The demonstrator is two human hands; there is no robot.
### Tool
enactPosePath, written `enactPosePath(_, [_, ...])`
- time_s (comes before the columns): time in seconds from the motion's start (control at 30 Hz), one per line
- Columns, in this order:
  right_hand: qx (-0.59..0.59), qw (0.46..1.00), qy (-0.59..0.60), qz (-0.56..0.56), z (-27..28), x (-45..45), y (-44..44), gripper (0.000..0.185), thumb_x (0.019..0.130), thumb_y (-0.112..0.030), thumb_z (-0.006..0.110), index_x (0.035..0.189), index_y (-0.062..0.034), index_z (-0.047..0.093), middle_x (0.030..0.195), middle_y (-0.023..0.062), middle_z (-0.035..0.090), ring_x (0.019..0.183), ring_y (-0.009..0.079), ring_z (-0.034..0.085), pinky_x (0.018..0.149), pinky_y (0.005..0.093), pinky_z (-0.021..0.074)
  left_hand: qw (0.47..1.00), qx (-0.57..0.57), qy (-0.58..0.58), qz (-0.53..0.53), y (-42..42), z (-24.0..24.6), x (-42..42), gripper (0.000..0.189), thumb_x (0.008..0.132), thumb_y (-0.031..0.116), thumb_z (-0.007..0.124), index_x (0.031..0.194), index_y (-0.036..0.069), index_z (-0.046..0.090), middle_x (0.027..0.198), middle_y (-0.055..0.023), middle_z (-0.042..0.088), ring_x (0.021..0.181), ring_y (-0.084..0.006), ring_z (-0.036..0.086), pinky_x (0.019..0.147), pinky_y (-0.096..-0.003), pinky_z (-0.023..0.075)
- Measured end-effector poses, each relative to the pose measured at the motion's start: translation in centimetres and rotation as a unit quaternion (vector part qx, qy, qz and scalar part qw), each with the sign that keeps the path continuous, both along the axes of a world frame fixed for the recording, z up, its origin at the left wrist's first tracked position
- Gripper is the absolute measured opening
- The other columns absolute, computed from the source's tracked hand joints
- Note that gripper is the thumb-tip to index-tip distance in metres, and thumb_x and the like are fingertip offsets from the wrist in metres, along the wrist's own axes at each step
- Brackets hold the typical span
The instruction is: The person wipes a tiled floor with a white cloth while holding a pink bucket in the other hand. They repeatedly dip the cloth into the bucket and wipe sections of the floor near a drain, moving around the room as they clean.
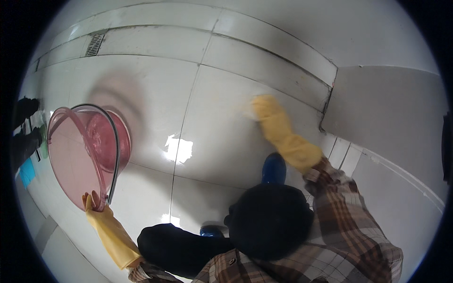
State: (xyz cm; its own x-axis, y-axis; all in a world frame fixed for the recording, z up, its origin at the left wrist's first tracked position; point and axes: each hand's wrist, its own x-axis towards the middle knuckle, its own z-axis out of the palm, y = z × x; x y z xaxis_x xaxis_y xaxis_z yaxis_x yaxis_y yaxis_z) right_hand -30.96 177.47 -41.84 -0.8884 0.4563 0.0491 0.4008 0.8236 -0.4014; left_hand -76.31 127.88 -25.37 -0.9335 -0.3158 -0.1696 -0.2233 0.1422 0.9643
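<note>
My left hand (93, 204), in a yellow rubber glove, grips the rim of a pink translucent plastic bucket (122, 138). The bucket's dark wire handle hangs to its right side. Whether the bucket stands upright or tilts, I cannot tell, and its contents are unclear. Ahead of me on the right, my right hand (267, 108) is in a matching yellow glove, low over the white tiled floor (219, 141). Motion blurs its fingers; something pale shows by the fingertips, but I cannot tell whether it is held.
A slotted metal drain cover (95, 45) is set in the floor at upper left. A low tiled step (269, 53) runs along the far side to a grey panel (385, 102). My blue boot (274, 169) is below my right forearm. Dark shapes and a blue item (27, 172) lie far left.
</note>
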Motion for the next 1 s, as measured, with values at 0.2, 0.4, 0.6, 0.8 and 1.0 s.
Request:
enactPosePath(0.2, [0.206, 0.956, 0.026, -0.205, 0.7, 0.1, -0.5, 0.051, 0.099, -0.005, 0.047, 0.150, -0.0018, 0.049, 0.156, 0.0227, 0.046, 0.147, 0.0391, 0.041, 0.125, 0.0471, 0.0291, 1.000, -0.010, -0.006, 0.015, 1.7, 1.1, 1.2, 0.035, 0.094, 0.002, 0.067, 0.129, 0.008, 0.066, 0.128, -0.0016, 0.068, 0.116, -0.0265, 0.070, 0.088, -0.0379, 0.0561])
enactPosePath(0.4, [0.103, 0.993, 0.040, -0.050, 2.3, -7.2, 1.1, 0.034, 0.091, -0.007, 0.054, 0.123, -0.0051, 0.067, 0.134, 0.0150, 0.064, 0.135, 0.0340, 0.054, 0.121, 0.0442, 0.0353, 0.999, -0.048, 0.003, -0.009, 0.0, 0.1, 0.5, 0.035, 0.096, 0.006, 0.069, 0.130, 0.007, 0.065, 0.126, -0.0030, 0.069, 0.116, -0.0255, 0.070, 0.090, -0.0370, 0.0556])
enactPosePath(0.6, [0.074, 0.987, 0.040, -0.139, 0.5, 1.6, 2.1, 0.045, 0.088, -0.007, 0.057, 0.132, -0.0044, 0.065, 0.141, 0.0173, 0.061, 0.137, 0.0349, 0.052, 0.122, 0.0450, 0.0337, 1.000, 0.004, -0.014, 0.010, 0.4, 0.6, -0.1, 0.041, 0.096, 0.006, 0.069, 0.136, 0.004, 0.062, 0.131, -0.0060, 0.068, 0.120, -0.0284, 0.069, 0.094, -0.0374, 0.0550])
enactPosePath(0.8, [0.117, 0.984, -0.133, -0.002, 1.3, -9.3, 1.3, 0.049, 0.084, -0.006, 0.060, 0.133, -0.0048, 0.062, 0.142, 0.0129, 0.060, 0.135, 0.0304, 0.053, 0.121, 0.0409, 0.0357, 0.957, -0.272, 0.014, -0.099, 1.5, 1.1, 2.6, 0.052, 0.094, -0.006, 0.065, 0.144, 0.006, 0.057, 0.138, -0.0045, 0.064, 0.125, -0.0247, 0.066, 0.091, -0.0340, 0.0539])
enactPosePath(1.0, [0.063, 0.993, -0.031, -0.100, 4.0, 7.0, 2.1, 0.050, 0.090, -0.007, 0.059, 0.140, -0.0048, 0.059, 0.147, 0.0179, 0.057, 0.142, 0.0352, 0.048, 0.120, 0.0445, 0.0352, 0.989, -0.121, -0.024, 0.087, 0.8, 0.5, -0.1, 0.054, 0.092, -0.009, 0.065, 0.144, 0.002, 0.055, 0.138, -0.0145, 0.061, 0.118, -0.0282, 0.066, 0.085, -0.0402, 0.0614])
